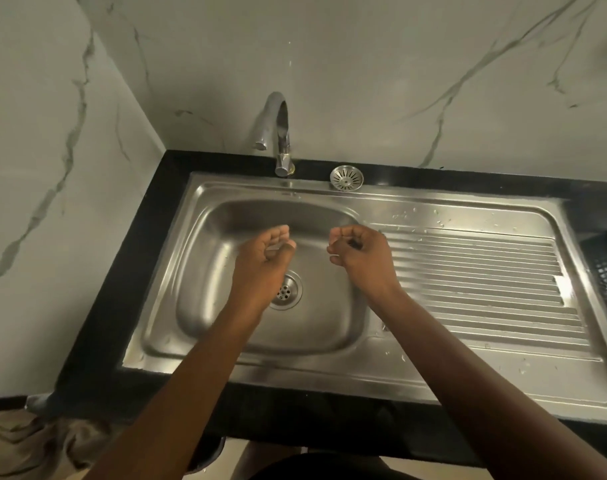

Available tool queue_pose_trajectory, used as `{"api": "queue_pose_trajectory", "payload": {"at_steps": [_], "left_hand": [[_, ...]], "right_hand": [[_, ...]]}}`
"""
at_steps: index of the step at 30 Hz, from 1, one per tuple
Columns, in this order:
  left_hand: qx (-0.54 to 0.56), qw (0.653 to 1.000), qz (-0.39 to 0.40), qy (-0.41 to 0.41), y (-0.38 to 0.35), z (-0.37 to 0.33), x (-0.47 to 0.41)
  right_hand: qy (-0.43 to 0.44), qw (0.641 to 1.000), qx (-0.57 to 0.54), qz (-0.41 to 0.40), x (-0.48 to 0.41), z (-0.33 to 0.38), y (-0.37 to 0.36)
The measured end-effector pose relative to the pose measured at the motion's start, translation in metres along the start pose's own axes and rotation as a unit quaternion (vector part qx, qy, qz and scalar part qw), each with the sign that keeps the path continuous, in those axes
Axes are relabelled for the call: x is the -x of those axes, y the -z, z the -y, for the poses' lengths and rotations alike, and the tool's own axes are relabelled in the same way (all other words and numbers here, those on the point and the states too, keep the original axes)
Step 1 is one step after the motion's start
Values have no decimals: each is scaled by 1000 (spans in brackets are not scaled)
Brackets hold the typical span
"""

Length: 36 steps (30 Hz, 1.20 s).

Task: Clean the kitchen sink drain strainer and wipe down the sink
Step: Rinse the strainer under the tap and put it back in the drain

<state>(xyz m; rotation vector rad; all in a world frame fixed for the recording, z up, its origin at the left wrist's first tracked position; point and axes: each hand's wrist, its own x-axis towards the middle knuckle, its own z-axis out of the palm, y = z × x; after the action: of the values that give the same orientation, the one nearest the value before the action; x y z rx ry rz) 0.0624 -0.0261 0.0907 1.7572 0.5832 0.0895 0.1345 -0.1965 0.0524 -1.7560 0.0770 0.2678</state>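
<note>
- Both forearms (198, 375) are stretching forward over the stainless sink (329, 372), whose long axis is running left to right, with the basin left and the ribbed drainboard right.
- Farther back, the drain strainer (346, 177) is lying flat, slotted face up, on the sink's back rim just right of the faucet (277, 133); being round, it is showing no long axis.
- Above the drain (290, 291), the left hand (265, 252) is hovering loosely cupped, thumb and fingertips narrowly apart, holding nothing.
- Beside it, the right hand (359, 252) is hovering with fingers curled tight, nothing showing inside.
</note>
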Motion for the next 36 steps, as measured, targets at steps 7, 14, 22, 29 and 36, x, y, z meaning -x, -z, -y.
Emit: {"api": "queue_pose_trajectory", "payload": {"at_steps": [7, 14, 22, 29, 36], "left_hand": [[-9, 999, 46, -7, -35, -3, -69], [-43, 996, 77, -6, -73, -2, -134], [-138, 981, 137, 8, -109, -3, -187], [-106, 977, 183, 18, -129, -7, -200], [-53, 991, 116, -26, -111, 3, -189]], "right_hand": [[-3, 996, 33, -82, -64, -8, 6], [-38, 985, 73, -154, -133, -10, 9], [-59, 972, 203, -103, -180, -9, 11], [-54, 973, 208, -87, -194, -15, 9], [-73, 983, 80, -149, -177, -16, 2]]}}
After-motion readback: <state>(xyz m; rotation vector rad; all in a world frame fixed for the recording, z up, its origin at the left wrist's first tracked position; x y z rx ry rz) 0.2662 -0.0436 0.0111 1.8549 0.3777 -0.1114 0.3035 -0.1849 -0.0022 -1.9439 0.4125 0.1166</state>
